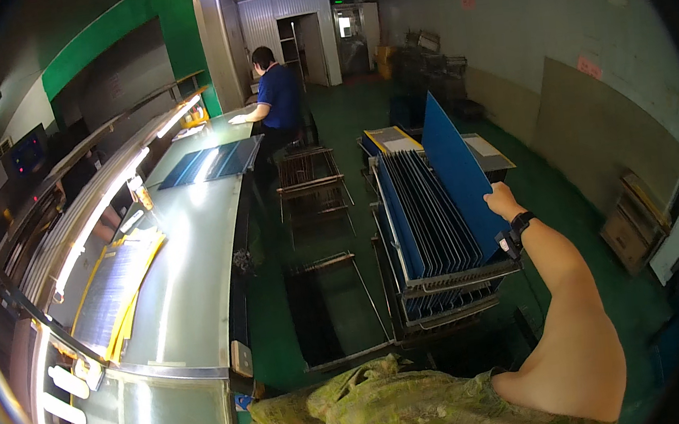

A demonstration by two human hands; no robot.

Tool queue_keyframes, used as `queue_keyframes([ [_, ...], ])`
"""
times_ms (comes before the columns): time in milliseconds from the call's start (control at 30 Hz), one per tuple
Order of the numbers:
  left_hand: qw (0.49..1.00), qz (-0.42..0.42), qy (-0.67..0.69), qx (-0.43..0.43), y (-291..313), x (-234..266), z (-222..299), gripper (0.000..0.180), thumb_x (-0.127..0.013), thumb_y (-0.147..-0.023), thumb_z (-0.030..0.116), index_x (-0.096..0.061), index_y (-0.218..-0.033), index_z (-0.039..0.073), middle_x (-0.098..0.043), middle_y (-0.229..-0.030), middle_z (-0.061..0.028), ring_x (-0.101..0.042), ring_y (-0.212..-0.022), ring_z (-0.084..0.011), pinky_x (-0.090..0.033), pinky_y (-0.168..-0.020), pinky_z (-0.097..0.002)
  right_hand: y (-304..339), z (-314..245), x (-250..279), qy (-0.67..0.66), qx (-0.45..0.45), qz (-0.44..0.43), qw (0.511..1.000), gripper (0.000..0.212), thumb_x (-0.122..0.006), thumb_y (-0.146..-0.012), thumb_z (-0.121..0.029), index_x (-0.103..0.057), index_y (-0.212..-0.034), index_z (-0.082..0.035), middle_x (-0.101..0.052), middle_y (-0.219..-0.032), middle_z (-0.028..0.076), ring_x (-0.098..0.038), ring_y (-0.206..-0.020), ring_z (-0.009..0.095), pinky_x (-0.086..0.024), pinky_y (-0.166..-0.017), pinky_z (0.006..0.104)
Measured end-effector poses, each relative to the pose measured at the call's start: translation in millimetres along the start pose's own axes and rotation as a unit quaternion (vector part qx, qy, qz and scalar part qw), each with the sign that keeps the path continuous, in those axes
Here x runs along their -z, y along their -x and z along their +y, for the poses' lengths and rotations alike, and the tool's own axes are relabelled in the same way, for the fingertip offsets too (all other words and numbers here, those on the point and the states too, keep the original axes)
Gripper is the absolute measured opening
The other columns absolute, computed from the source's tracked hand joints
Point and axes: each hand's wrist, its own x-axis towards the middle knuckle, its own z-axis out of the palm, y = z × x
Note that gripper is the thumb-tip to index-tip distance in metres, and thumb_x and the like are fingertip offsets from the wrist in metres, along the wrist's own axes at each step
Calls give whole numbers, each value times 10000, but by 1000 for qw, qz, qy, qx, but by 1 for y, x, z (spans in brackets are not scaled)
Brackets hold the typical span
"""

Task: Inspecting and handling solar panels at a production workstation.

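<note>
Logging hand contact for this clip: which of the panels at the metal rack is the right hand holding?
The rightmost blue panel, gripped at its edge by the right hand; it rises well above the other panels in the metal rack.

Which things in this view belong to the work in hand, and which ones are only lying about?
Belonging to the work:
- blue board, gripped by the fingers of the right hand
- metal rack of upright panels close by

Probably just lying about:
- yellow-edged sheets on the bench
- brown boards on the floor at the right
</note>
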Motion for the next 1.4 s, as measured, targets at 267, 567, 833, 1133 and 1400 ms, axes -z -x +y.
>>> queue_keyframes([
  [267,1000,-11,23,-2,2,0,-1,438,-438,-864,154,-487,-1291,74,-473,-1328,-166,-452,-1190,-386,-374,-970,-460,-13,4,-9,-16,-26,-18,999,228,-561,-723,-68,-619,-868,98,-609,-907,304,-604,-889,412,-482,-779,417],
  [567,999,-17,33,-6,1,-4,-1,457,-458,-842,165,-478,-1285,51,-465,-1320,-194,-429,-1199,-405,-347,-989,-486,-24,14,-16,31,-12,-36,999,195,-541,-714,-32,-619,-831,104,-617,-856,302,-615,-854,415,-490,-750,410],
  [833,1000,-28,7,-4,1,1,1,441,-449,-857,168,-480,-1284,63,-468,-1321,-183,-428,-1203,-401,-344,-997,-481,-18,12,-15,-18,-15,-33,999,200,-537,-717,-37,-625,-839,95,-620,-878,296,-613,-870,412,-487,-767,414],
  [1133,1000,-22,6,7,4,1,0,417,-428,-884,160,-490,-1289,83,-474,-1325,-172,-429,-1213,-396,-351,-994,-472,-22,5,-26,64,-21,-65,996,207,-539,-728,-39,-626,-865,90,-611,-944,303,-598,-936,417,-482,-808,417],
  [1400,999,-27,-13,12,6,-3,0,420,-423,-878,172,-507,-1280,82,-474,-1331,-164,-423,-1221,-402,-352,-997,-472,-19,-13,-10,171,-54,-157,971,576,-592,-841,-333,-460,-1265,35,-450,-1304,248,-451,-1209,353,-383,-995,411],
])
